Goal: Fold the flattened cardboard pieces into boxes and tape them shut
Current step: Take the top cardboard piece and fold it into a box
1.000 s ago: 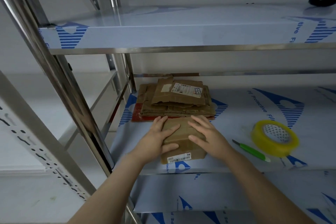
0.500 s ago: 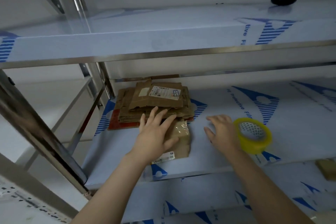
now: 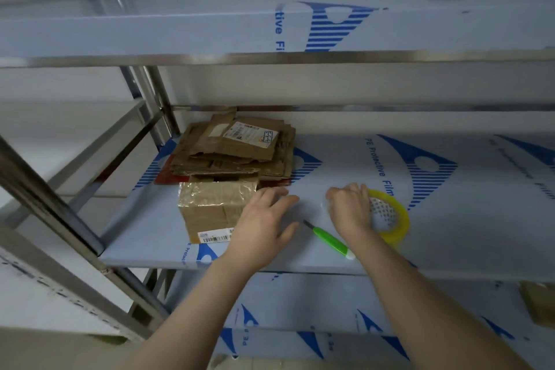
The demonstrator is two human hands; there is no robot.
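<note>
Fetching tape seems the step in hand: the right hand (image 3: pixel 348 212) curls round the tape roll (image 3: pixel 393 219) at its rim; the left hand (image 3: pixel 261 227) hovers open just beside the folded box (image 3: pixel 211 209), which sits on the shelf (image 3: pixel 456 237) before the flat cardboard stack (image 3: pixel 234 156). Next calls for finding the tape's loose end.

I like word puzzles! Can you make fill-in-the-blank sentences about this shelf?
The right hand holds the ___ tape roll.
The knife lying between the hands has a ___ handle.
The left hand is open and holds ___.
A stack of flattened ___ lies behind the taped box.
Missing words: yellow, green, nothing, cardboard.
</note>
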